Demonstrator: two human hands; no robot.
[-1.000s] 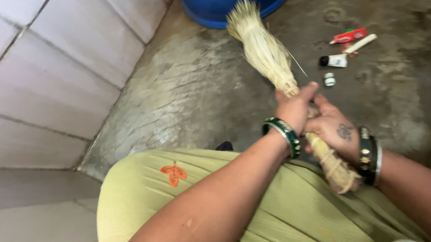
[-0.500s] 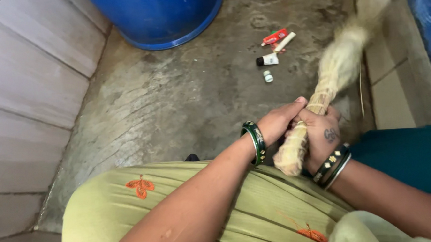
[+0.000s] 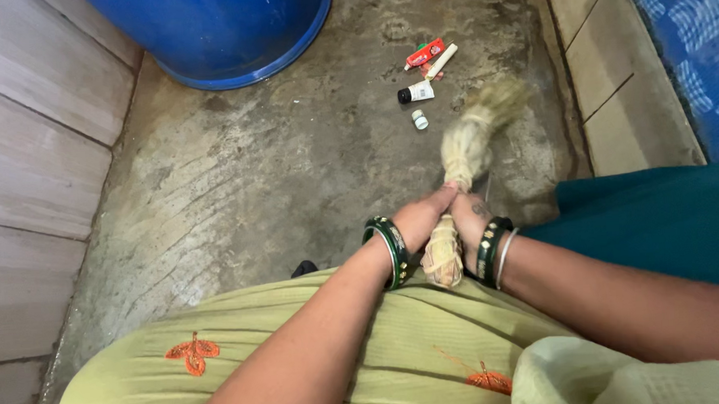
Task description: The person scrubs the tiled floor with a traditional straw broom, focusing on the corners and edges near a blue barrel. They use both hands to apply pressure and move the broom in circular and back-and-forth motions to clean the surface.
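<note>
Both the left hand point(image 3: 419, 221) and right hand point(image 3: 472, 219) are clamped together on the handle end of the straw broom point(image 3: 463, 161), whose blurred bristles lie on the concrete floor point(image 3: 277, 173) just below the small bottles point(image 3: 416, 94). A hard sweep could, I judge, knock those bottles about. Against half a second ago, the broom head has swung down nearer the bottles

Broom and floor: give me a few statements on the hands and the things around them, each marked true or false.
1. Both the left hand and the right hand grip the straw broom. True.
2. The broom's bristle end points at the blue barrel. False: it points toward the tiled step.
3. A red tube and small bottles lie on the concrete floor. True.
4. The wrists are bare. False: both wear bangles.
</note>
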